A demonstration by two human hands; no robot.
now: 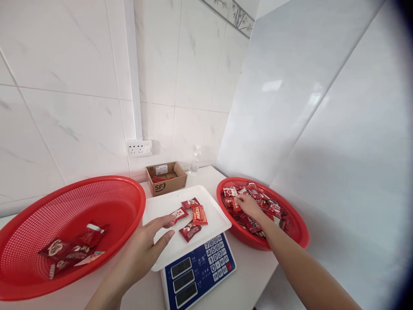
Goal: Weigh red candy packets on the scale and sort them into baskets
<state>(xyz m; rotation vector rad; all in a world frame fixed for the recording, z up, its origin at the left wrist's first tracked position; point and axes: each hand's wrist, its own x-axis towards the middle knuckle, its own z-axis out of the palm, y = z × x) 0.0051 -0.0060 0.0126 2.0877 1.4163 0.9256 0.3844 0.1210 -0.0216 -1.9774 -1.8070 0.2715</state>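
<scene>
Over the near left edge of a white weighing tray [151, 206] is my left hand [146, 245], thumb and fingers apart. Its fingertips are close to a small red snack packet [180, 214]; I cannot tell whether they touch it. Several such packets lie on the tray, among them an orange-red packet [199, 214]. My right hand [250, 206] reaches into the right red basket [298, 228], which is heaped with red packets. Its fingers are pinched on an orange-red snack packet [236, 205] at the pile's left side.
A blue scale keypad and display panel [201, 269] faces me below the tray. On the left stands a large red perforated basket [125, 189] with several packets inside. Behind are a cardboard box [169, 186] and a clear bottle [194, 161], against the tiled wall.
</scene>
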